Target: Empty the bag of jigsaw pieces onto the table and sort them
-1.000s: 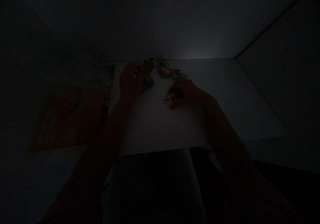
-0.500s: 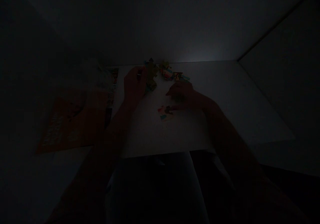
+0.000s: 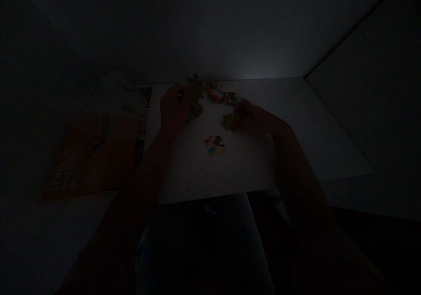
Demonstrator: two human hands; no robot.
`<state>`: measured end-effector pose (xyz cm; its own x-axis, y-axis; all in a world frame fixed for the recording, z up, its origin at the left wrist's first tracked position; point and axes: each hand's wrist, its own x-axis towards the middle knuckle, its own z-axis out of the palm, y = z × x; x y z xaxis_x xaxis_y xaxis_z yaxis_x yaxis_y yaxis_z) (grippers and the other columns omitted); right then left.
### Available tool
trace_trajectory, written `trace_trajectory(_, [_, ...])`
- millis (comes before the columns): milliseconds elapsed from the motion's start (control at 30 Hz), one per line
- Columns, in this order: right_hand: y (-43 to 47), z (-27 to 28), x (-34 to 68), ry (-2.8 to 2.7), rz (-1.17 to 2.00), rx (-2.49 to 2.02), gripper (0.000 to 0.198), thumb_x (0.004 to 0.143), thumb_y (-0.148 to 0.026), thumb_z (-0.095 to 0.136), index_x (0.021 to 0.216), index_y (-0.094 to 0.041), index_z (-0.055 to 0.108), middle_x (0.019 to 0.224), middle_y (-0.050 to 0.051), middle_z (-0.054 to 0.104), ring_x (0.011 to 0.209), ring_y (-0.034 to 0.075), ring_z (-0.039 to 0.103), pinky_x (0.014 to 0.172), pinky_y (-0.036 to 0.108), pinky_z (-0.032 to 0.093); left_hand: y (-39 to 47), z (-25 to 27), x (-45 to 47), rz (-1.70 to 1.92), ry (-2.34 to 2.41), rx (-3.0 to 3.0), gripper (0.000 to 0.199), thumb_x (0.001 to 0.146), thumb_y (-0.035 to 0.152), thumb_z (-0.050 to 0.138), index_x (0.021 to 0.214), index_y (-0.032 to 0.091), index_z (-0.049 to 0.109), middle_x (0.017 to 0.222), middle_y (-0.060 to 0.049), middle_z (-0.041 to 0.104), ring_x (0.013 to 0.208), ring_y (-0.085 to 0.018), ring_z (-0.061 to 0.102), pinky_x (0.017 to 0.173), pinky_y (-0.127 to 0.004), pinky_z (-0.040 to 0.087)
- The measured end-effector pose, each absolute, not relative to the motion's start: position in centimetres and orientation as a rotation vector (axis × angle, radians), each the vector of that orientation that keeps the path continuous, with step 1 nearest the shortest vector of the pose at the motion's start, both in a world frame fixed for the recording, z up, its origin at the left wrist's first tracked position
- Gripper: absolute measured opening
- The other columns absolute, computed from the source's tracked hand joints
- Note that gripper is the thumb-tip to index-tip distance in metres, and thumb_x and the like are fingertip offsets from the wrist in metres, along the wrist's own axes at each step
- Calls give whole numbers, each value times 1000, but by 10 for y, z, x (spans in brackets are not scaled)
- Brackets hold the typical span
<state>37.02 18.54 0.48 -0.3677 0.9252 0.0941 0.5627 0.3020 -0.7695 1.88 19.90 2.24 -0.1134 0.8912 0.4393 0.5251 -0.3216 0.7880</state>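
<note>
The scene is very dark. My left hand (image 3: 173,107) is raised over the white board (image 3: 256,163), fingers closed on a greenish puzzle piece (image 3: 196,94) held upright. My right hand (image 3: 251,116) pinches a small yellow-green puzzle piece (image 3: 228,120) just above the board. A single colourful puzzle piece (image 3: 215,145) lies flat on the board, in front of both hands and untouched. A small heap of loose puzzle pieces (image 3: 221,94) sits at the board's far edge, between my hands.
An orange puzzle box lid (image 3: 88,159) lies to the left of the board, with a pale bag (image 3: 115,95) behind it. A wall stands close behind, and a side panel (image 3: 368,88) rises on the right. My lap is below the board's near edge.
My right hand let go of the colourful piece, which now lies alone on the board, and moved back toward the heap, where it holds a yellow-green piece. My left hand barely moved.
</note>
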Motion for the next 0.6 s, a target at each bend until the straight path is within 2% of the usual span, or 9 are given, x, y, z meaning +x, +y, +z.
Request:
trace_trajectory(100, [185, 10, 358, -1929, 901, -1175, 75, 85, -80, 108, 133, -31, 78, 121, 11, 87, 113, 37, 83, 100, 57, 72, 198, 24, 16, 1355, 1564, 1800, 51, 120, 78, 64, 110, 31, 80, 105, -8, 84, 115, -29, 78, 88, -46, 58])
trace_trajectory(167, [181, 17, 347, -1935, 848, -1095, 69, 89, -81, 105, 129, -31, 79, 121, 10, 86, 114, 36, 82, 104, 58, 70, 200, 22, 16, 1360, 1557, 1819, 54, 121, 80, 61, 113, 30, 80, 107, -7, 84, 115, -28, 77, 91, -46, 57])
trace_trajectory(300, [167, 32, 336, -2291, 1044, -888, 59, 83, -80, 110, 114, -34, 89, 127, 9, 87, 125, 39, 81, 121, 62, 64, 206, 14, 15, 1463, 1523, 1854, 43, 123, 66, 66, 111, 28, 79, 113, -7, 85, 103, -24, 76, 96, -46, 58])
trace_trajectory(367, [163, 35, 338, -2342, 1102, -848, 54, 82, -77, 111, 112, -36, 92, 130, 8, 88, 129, 40, 80, 124, 61, 62, 207, 12, 16, 1500, 1513, 1856, 34, 123, 58, 70, 108, 28, 79, 112, -7, 86, 99, -24, 77, 96, -46, 59])
trace_trajectory(467, [165, 31, 342, -2228, 1047, -953, 49, 89, -75, 105, 110, -34, 90, 124, 8, 87, 121, 37, 79, 111, 55, 65, 207, 11, 17, 1500, 1485, 1873, 34, 124, 58, 69, 106, 30, 79, 105, -5, 84, 96, -23, 75, 91, -45, 58])
trace_trajectory(600, [173, 13, 335, -2079, 935, -1103, 59, 95, -84, 96, 117, -30, 88, 116, 10, 84, 106, 32, 74, 94, 48, 62, 205, 12, 22, 1458, 1322, 1887, 47, 121, 70, 72, 100, 29, 78, 94, -4, 79, 89, -23, 73, 83, -43, 57])
